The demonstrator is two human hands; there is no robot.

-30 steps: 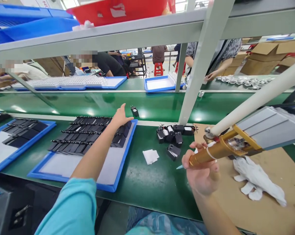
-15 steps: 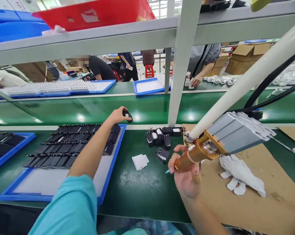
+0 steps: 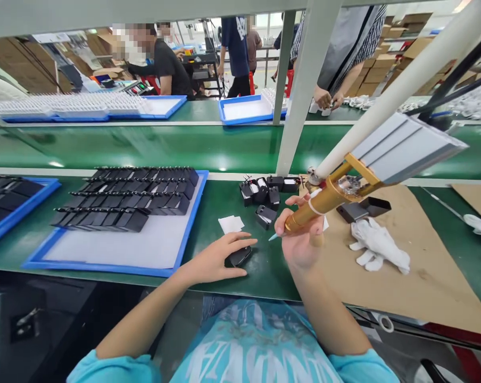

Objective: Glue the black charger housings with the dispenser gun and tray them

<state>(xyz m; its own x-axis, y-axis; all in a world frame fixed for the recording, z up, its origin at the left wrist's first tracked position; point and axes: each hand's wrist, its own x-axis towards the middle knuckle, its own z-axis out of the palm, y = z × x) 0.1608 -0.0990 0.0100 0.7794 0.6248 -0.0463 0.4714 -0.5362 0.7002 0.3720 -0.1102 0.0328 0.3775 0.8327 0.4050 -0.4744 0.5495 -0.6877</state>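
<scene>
My left hand (image 3: 216, 259) rests on the green bench near its front edge, fingers curled over a small black part (image 3: 239, 256) that it holds against the surface. My right hand (image 3: 302, 239) is closed round the gold barrel of a dispensing tool (image 3: 324, 201), whose thin tip points left toward the black part. A white tube and a grey metal block run up to the right from the tool. A cluster of several black parts (image 3: 266, 194) lies just beyond both hands, with a white wipe (image 3: 231, 224) beside it.
A blue tray (image 3: 121, 250) with rows of black parts sits at the left. A brown cardboard sheet (image 3: 424, 271) at the right carries a white glove (image 3: 378, 246) and a black piece. A green conveyor (image 3: 144, 146) runs behind. Other people work across it.
My left hand picked a black part off the conveyor's edge and brought it back to the bench front. The view tilted down and the tool stayed in my right hand.
</scene>
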